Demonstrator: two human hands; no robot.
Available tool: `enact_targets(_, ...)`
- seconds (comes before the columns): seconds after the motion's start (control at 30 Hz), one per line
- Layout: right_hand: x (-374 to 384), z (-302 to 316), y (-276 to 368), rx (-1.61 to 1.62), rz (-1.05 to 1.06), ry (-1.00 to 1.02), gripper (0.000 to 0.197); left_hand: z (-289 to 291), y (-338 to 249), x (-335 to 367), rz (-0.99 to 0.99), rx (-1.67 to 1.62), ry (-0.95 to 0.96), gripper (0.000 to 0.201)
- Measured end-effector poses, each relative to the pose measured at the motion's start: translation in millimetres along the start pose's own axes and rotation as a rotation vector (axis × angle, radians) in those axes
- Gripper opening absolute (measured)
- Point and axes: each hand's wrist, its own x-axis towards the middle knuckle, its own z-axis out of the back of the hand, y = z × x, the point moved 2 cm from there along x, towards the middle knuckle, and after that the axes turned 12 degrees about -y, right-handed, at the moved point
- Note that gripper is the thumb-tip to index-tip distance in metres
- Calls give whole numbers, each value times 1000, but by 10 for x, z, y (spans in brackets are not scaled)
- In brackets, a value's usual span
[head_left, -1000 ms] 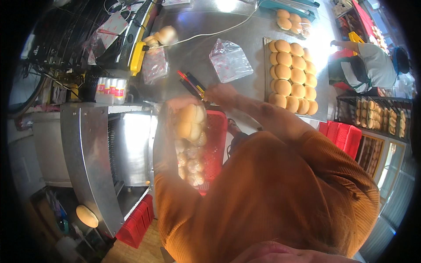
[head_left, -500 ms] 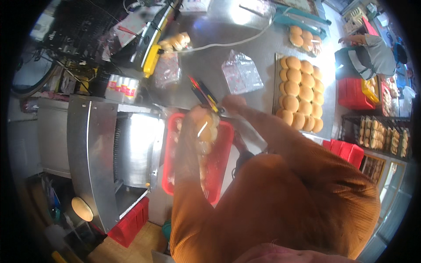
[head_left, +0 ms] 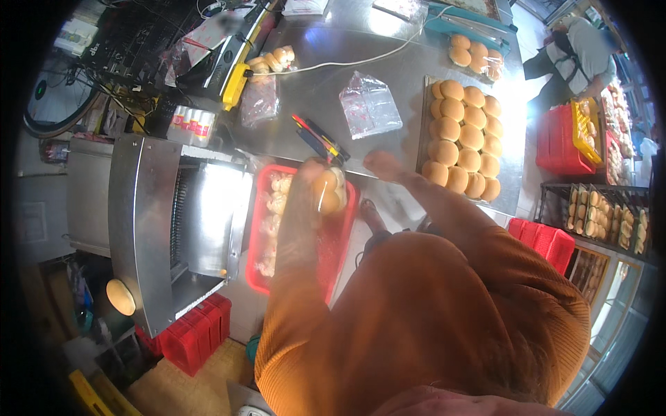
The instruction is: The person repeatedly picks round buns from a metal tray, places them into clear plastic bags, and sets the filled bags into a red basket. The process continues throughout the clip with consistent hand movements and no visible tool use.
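Note:
My left hand [head_left: 310, 170] is closed at the top of a clear bag of round buns [head_left: 329, 192], held over the long red crate [head_left: 335, 267]. Other bagged buns [head_left: 269, 239] lie along the crate's left side. My right hand [head_left: 380, 165] is by the front edge of the steel table, fingers curled in and nothing visible in them. Between and beyond my hands lies a dark tool with red and yellow parts [head_left: 320, 141]; its kind is unclear. A flat clear plastic bag [head_left: 370, 105] rests on the table farther off.
A tray of golden buns [head_left: 458, 139] stands on the table's right, with bagged buns [head_left: 477, 57] behind it. A steel machine [head_left: 201, 229] borders the crate on the left. A white cable [head_left: 347, 66] crosses the table. A co-worker [head_left: 579, 59] stands at the far right beside red crates [head_left: 555, 149].
My right hand has drawn away from my left, toward the right. The bag of buns in my left hand is still over the crate. The co-worker has shifted position. The whole view has moved slightly.

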Motion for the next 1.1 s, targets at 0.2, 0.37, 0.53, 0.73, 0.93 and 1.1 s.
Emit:
enact_targets(0.2,-773,469,158,476,159,-34,38,76,-298,-1287,-163,-331,-201,28)
enact_targets(0.37,-1180,1026,588,1094,98,38,37,-695,-1224,-2083,-417,-470,-181,23)
enact_targets(0.53,-1632,1714,365,1551,69,44,21,-1540,-2313,-2538,-786,-403,-561,20)
enact_targets(0.73,-2104,2097,-161,1709,110,-227,18,-2442,-2932,-3023,-951,-181,-832,24)
enact_targets(0.93,-2403,2405,-574,1726,179,-340,17,-2917,-3269,-3045,-925,-240,-784,28)
enact_targets(1.1,-2502,2500,-923,1670,233,-429,14,-3229,-3373,-2937,-866,-276,-683,22)
